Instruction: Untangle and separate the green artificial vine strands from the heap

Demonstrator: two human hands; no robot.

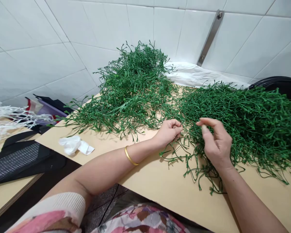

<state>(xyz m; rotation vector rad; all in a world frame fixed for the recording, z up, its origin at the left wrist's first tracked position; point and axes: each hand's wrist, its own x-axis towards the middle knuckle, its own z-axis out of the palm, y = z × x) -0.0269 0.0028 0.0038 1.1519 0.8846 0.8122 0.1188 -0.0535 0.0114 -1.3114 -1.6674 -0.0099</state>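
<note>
My left hand (pixel 169 132) is closed in a pinch at the middle of the table, at the near edge of the green plastic stems. A thin green plastic stem (pixel 174 158) trails just below its fingers; the fingertips partly hide what they grip. To the right, my right hand (pixel 217 142) is raised over the stems, thumb and forefinger curved with a gap between them and nothing visible there. Behind it spreads a large tangled heap of green plastic stems (pixel 254 123) with small forked tips. Another heap of the same stems (pixel 135 81) rises at the back left.
Crumpled white tissue (pixel 74 145) lies on the pale wooden table (pixel 145 176) near its left edge. White plastic stems (pixel 12 121) and a black mesh item (pixel 16 161) are at far left. White sheeting (pixel 191 72) runs along the tiled wall, below a metal bracket (pixel 210 37).
</note>
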